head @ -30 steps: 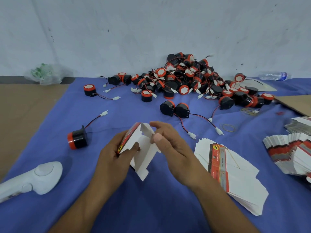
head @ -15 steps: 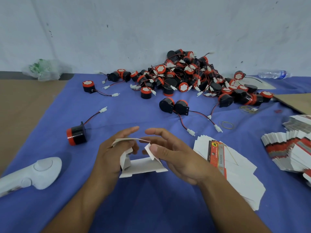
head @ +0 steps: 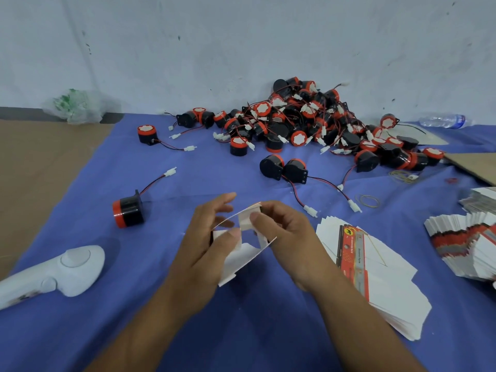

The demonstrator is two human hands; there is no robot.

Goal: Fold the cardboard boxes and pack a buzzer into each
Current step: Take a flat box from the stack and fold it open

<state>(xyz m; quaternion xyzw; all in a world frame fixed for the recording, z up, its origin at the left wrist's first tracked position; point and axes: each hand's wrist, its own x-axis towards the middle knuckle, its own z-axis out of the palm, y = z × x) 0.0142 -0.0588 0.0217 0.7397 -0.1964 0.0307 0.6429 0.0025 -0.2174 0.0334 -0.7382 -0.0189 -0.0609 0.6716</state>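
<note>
half-folded white cardboard box (head: 241,257): centre of frame, held above the blue cloth (head: 188,170). left hand (head: 206,245) and right hand (head: 287,237): fingers (head: 271,208) pinching its flaps. black-and-red round buzzers (head: 308,122): heaped upper right of centre.

A pale, scuffed wall (head: 241,36) is running along the back under soft, even light. A blue cloth (head: 80,331) is spreading out from its foot, a brown surface (head: 32,170) showing bare at the left.
</note>
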